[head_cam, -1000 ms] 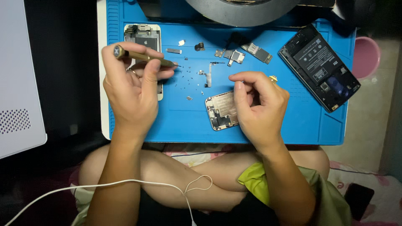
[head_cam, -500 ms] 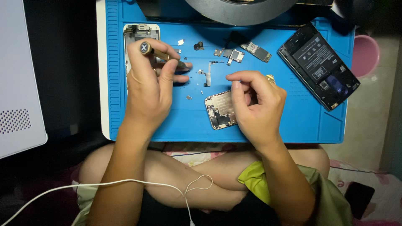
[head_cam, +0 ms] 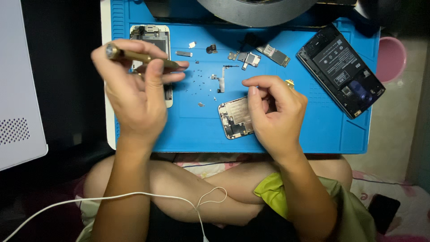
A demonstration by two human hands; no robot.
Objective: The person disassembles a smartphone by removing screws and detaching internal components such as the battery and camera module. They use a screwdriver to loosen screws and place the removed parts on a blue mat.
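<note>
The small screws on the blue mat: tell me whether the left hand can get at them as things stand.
Probably yes. The left hand holds a brass screwdriver just left of the small screws, and nothing lies between them on the blue mat.

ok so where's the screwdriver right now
In the head view the brass screwdriver is in the left hand, lifted over the blue mat's left side, above the white phone frame.

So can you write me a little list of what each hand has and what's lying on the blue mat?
left hand: holds a brass-coloured screwdriver, raised above the mat
right hand: rests on an opened phone body
surface: blue repair mat
mat, far left: white phone frame, partly behind the left hand
mat, right: dark phone, back cover off
mat, middle: tiny screws, small metal parts
</note>
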